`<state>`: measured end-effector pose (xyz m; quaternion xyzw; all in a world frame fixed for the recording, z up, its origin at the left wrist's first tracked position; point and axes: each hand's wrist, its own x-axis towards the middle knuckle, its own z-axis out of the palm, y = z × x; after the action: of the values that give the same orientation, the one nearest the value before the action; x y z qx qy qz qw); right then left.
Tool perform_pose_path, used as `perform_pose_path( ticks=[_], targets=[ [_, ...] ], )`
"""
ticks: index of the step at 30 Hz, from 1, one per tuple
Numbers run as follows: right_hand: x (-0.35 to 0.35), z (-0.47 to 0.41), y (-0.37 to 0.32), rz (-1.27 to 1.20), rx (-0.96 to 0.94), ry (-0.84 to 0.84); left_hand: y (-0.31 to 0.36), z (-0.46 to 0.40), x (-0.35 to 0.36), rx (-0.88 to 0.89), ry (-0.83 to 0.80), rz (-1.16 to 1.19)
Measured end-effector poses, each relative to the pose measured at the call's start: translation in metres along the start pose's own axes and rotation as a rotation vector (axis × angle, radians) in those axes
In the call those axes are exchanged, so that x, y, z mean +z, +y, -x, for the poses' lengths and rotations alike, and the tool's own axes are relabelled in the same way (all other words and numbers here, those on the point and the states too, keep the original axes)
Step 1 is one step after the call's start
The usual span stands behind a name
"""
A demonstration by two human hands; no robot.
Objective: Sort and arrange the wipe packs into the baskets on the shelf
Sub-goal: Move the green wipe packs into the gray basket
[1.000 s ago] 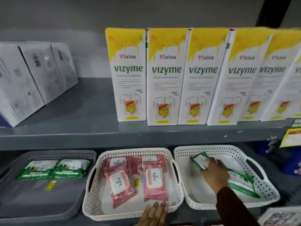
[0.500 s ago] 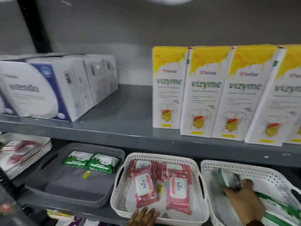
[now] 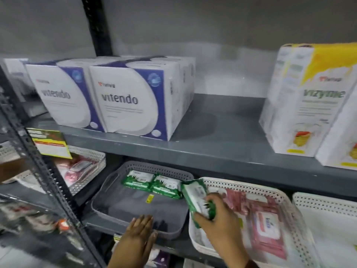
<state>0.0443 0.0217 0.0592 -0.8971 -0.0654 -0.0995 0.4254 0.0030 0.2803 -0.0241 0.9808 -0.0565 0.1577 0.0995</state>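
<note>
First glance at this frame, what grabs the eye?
The right hand holds a green wipe pack low in the centre, above the seam between the grey basket and the white basket of pink packs. The left hand rests on the grey basket's front rim. Above, big white-and-blue Vitendo boxes fill the upper shelf's left.

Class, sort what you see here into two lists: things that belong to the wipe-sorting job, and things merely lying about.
Job: green wipe pack in right hand; left hand on grey basket; white basket; pink wipe packs.

Lying about: Vitendo boxes; Vizyme cartons.
</note>
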Motion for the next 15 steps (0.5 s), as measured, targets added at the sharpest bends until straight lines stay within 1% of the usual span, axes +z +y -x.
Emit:
perform_pose_path(
  ticks=[2,4,7,9,13,15],
  targets=[
    [0.031,-0.005,-0.02,0.04,-0.056,-0.058,-0.01,0.0,-0.002,0.006,0.001,0.026],
    [0.065,-0.017,-0.038,0.115,-0.081,-0.076,-0.022,0.003,-0.003,0.032,-0.009,0.063],
    [0.105,-0.037,-0.049,0.268,-0.083,-0.074,-0.032,0.006,-0.002,0.083,0.001,0.11],
    [0.125,-0.045,-0.044,0.384,-0.078,-0.086,-0.032,0.008,-0.003,0.114,0.021,0.134],
    [0.153,-0.045,-0.034,0.603,-0.056,-0.282,-0.037,0.011,0.002,0.134,0.048,0.136],
    [0.154,-0.045,-0.035,0.597,-0.045,-0.325,-0.036,0.011,0.005,0.133,0.051,0.112]
  ],
)
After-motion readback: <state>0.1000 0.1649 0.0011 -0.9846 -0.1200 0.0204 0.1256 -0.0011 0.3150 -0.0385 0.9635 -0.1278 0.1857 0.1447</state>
